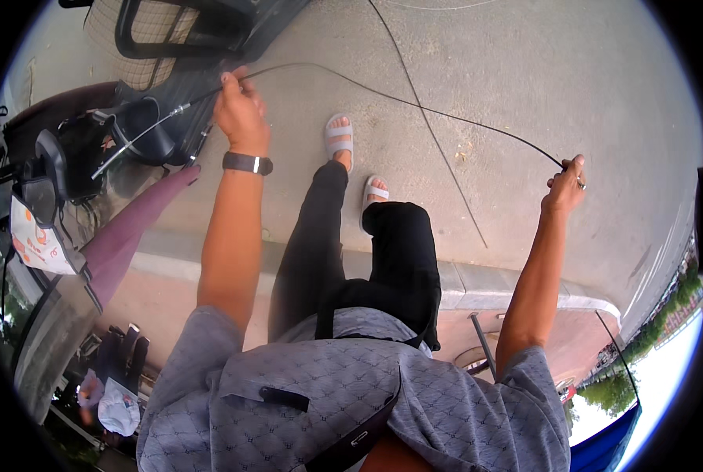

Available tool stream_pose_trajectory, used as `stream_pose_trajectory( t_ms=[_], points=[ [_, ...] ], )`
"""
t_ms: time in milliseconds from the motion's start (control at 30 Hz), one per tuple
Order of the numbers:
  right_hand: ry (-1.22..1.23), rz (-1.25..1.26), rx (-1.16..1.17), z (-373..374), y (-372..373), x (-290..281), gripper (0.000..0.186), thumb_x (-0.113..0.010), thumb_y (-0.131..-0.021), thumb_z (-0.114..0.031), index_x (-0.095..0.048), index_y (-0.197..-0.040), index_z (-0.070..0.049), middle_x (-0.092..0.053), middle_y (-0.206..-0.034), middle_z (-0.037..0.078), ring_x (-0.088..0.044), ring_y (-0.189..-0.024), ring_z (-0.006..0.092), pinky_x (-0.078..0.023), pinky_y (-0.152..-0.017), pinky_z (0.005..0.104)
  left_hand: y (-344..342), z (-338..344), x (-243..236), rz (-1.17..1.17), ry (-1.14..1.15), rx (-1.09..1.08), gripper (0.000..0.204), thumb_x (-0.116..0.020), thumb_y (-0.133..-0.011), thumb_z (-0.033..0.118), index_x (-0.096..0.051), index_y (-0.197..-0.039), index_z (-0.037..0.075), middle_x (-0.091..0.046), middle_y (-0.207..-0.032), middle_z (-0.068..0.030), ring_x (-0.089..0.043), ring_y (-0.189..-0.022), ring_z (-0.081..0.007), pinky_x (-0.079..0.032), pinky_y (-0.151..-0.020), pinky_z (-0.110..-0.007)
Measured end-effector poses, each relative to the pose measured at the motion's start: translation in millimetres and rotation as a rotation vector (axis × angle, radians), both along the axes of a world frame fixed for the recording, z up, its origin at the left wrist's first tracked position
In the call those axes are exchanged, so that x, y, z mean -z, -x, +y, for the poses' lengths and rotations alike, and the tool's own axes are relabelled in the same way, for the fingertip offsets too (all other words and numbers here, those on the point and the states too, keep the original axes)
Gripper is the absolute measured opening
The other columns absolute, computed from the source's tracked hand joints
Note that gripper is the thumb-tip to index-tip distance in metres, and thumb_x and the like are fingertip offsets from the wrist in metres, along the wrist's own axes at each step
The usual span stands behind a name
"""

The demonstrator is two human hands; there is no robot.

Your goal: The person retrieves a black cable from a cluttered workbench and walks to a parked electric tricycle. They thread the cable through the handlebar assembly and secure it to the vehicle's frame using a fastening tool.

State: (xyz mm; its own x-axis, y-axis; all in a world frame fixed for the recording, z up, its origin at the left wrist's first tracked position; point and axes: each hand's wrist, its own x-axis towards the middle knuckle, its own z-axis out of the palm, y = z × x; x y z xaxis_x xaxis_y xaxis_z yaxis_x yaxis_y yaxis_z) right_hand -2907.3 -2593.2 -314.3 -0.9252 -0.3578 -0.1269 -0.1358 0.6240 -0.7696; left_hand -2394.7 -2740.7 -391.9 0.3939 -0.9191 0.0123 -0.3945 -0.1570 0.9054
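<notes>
Head view: I have 1 thin black cable [477, 122] bowed between the 2 hands, over the grey ground [603, 102]. The left hand [241, 114], with a dark watch [246, 163] on its wrist, has its fingers closed on the cable near 1 end; past them a silvery metal fitting [135, 145] points down and to the left, in front of some black vehicle parts. Over on the right, I see the right hand [566, 187] pinching the cable farther along, fingers closed. A 2nd dark strand [438, 149] crosses the held span; I cannot tell whether it belongs to the same cable. The 2 pale sandals [339, 141] stand between the arms, and a white printed bag [38, 237] sits far left.
</notes>
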Motion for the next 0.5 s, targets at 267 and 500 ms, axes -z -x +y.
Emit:
stream_pose_trajectory(
  t_ms=[267,500],
  points=[
    [0.01,-0.114,0.378,75,95,73,0.051,-0.057,-0.102,-0.046,-0.064,-0.097,0.004,-0.041,-0.07,0.0,-0.04,-0.057,0.0101,-0.037,-0.05,0.0262,5,-56,149,0.028,-0.269,-0.058,0.037,-0.05,-0.105,0.036,-0.066,-0.116,0.005,-0.054,-0.086,-0.002,-0.045,-0.065,-0.0118,-0.037,-0.055,-0.028],
    [-0.373,-0.157,0.515,183,123,224,0.055,-0.056,-0.101,-0.047,-0.066,-0.107,0.006,-0.039,-0.068,0.0,-0.037,-0.054,0.0105,-0.032,-0.046,0.0266,9,-54,354,0.535,-0.565,-0.759,0.034,-0.054,-0.103,0.03,-0.065,-0.123,0.005,-0.06,-0.09,-0.0041,-0.055,-0.073,-0.0163,-0.044,-0.061,-0.031]
  ],
)
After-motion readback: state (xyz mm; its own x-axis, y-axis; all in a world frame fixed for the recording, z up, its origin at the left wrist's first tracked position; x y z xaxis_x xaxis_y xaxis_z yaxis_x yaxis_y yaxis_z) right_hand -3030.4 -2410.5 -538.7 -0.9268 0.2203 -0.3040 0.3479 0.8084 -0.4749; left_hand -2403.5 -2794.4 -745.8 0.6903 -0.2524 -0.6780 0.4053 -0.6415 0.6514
